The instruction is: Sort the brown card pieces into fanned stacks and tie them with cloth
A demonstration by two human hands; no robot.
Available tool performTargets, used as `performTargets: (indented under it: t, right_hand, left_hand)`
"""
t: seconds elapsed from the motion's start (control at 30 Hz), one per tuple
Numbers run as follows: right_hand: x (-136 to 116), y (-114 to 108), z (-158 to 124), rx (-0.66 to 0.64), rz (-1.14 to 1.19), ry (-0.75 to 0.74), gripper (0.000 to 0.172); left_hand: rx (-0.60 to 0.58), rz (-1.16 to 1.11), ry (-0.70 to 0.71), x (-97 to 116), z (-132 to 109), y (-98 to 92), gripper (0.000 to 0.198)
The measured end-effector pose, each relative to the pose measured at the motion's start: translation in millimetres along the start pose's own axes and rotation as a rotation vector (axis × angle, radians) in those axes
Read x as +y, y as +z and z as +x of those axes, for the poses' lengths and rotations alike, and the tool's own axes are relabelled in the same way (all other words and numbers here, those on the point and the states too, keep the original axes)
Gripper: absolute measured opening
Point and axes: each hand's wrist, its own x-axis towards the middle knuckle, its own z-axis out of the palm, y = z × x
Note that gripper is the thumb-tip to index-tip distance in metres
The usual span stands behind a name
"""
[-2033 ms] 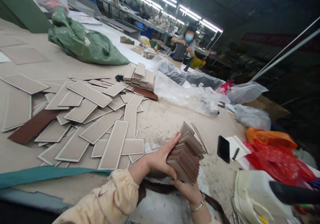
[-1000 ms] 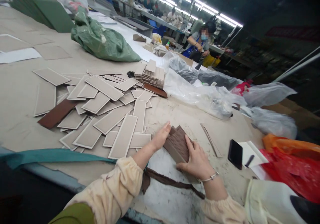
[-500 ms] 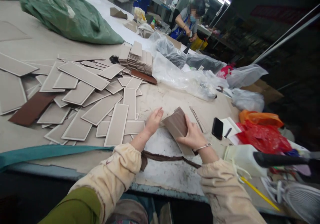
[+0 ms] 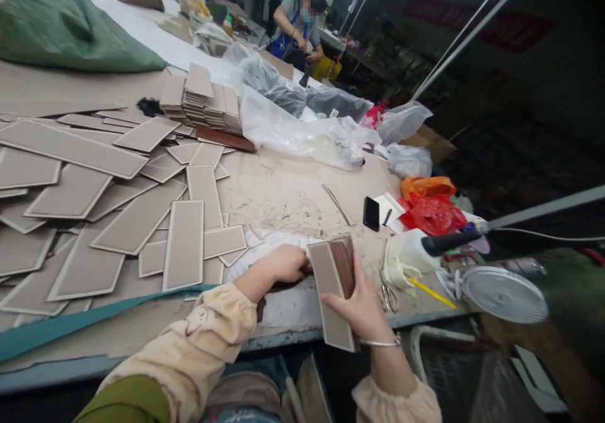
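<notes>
The person's right hand [image 4: 366, 303] grasps a stack of panels [image 4: 328, 294], thumb across the broad front face and fingers behind. The left hand [image 4: 287, 263] is just left of the stack's upper end, its fingers curled; whether it pinches anything cannot be told. A dark strip [image 4: 280, 287] runs beneath that hand. In the head view, the stack stands tilted near the front edge of the table [image 4: 288, 177], with its pale face toward the person.

To the left, loose panels [image 4: 184, 246] with light borders lie overlapping in a wide heap. Behind them, smaller pieces [image 4: 212, 104] are piled up, with a brown strip [image 4: 224, 138] in front. A teal band [image 4: 94, 312] lies along the near left edge. To the right are a phone [image 4: 371, 214], scissors [image 4: 388, 294], a white jug [image 4: 411, 253] and a red bag [image 4: 432, 214]. A co-worker [image 4: 297, 26] is at the far side, beyond clear plastic [image 4: 302, 136].
</notes>
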Motion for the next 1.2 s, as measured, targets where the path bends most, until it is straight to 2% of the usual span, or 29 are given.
performTargets:
  t: [0.13, 0.23, 0.37, 0.47, 0.6, 0.73, 0.8, 0.9, 0.97, 1.03, 1.1, 1.13, 1.2]
  right_hand:
    - [-27, 9, -5, -0.038, 0.009, 0.054, 0.113]
    - [-42, 10, 2, -0.007, -0.056, 0.092, 0.115]
    - [-53, 27, 13, -0.067, -0.177, 0.150, 0.117]
    - [-58, 43, 14, -0.056, -0.271, 0.160, 0.115]
    - [-58, 51, 14, -0.050, -0.334, 0.164, 0.108]
    - [-51, 53, 15, -0.079, -0.324, 0.148, 0.107]
    - [-48, 54, 16, -0.091, -0.315, 0.169, 0.110]
    - [-45, 56, 18, -0.089, -0.303, 0.192, 0.113]
    - [-45, 56, 16, -0.078, -0.295, 0.189, 0.113]
    - [-47, 54, 11, -0.058, -0.285, 0.164, 0.112]
    - [-50, 51, 6, -0.028, -0.275, 0.127, 0.109]
    - [-51, 49, 6, -0.021, -0.269, 0.116, 0.108]
    - [-52, 44, 6, -0.023, -0.254, 0.120, 0.108]
  left_hand:
    - [0.114, -0.149, -0.151, -14, -1, -7.9, 0.025]
    - [0.189, -0.329, -0.235, -27, 2, -16.1, 0.020]
    - [0.466, -0.585, -0.435, -34, 5, -24.6, 0.016]
    - [0.660, -0.667, -0.514, -34, 5, -29.7, 0.024]
    - [0.899, -0.706, -0.575, -31, 0, -40.0, 0.030]
    - [1.026, -0.691, -0.565, -12, -6, -58.9, 0.028]
    - [0.992, -0.680, -0.489, 1, -12, -68.7, 0.023]
    - [0.655, -0.491, -0.215, 19, -32, -73.1, 0.025]
    - [0.426, -0.229, -0.149, 31, -57, -64.0, 0.030]
    - [0.281, 0.019, -0.187, 39, -86, -46.2, 0.035]
    - [0.180, 0.152, -0.296, 39, -111, -25.3, 0.037]
    - [0.174, 0.186, -0.352, 35, -119, -15.6, 0.031]
    - [0.192, 0.195, -0.370, 25, -126, -0.3, 0.018]
